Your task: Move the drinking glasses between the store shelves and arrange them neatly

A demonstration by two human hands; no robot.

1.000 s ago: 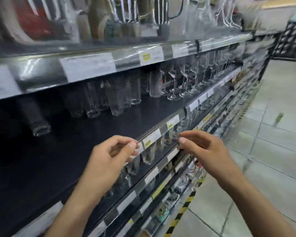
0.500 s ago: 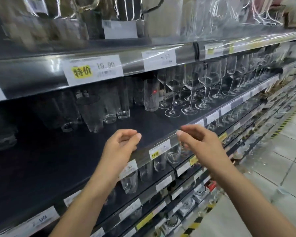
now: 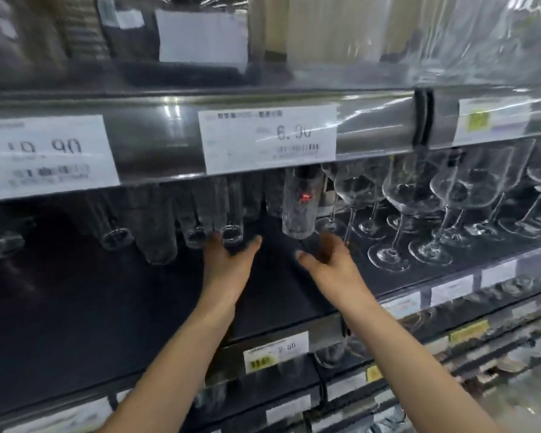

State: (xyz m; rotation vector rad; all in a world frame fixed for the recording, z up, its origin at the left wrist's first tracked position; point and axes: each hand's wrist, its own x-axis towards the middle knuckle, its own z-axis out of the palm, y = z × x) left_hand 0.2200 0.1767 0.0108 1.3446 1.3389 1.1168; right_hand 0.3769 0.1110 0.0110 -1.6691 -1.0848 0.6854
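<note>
Dark store shelf (image 3: 75,307) | tall clear tumblers (image 3: 197,210) at back, red-marked clear tumbler (image 3: 300,207) beside clear stemmed wine glasses (image 3: 403,198) | white price tag (image 3: 267,137) reads 6.90 | left hand (image 3: 228,264) spread, right hand (image 3: 328,260) loosely cupped, both empty, near tumbler bases; contact blurred

I see the shelves closer and from higher up now. Both hands have left the front edge of the shelf (image 3: 107,307) and reach deep over it. The left hand (image 3: 228,260) is at the tumblers (image 3: 231,214). The right hand (image 3: 325,257) is just below the red-marked glass (image 3: 300,207). Their pinched fingers have loosened.
</note>
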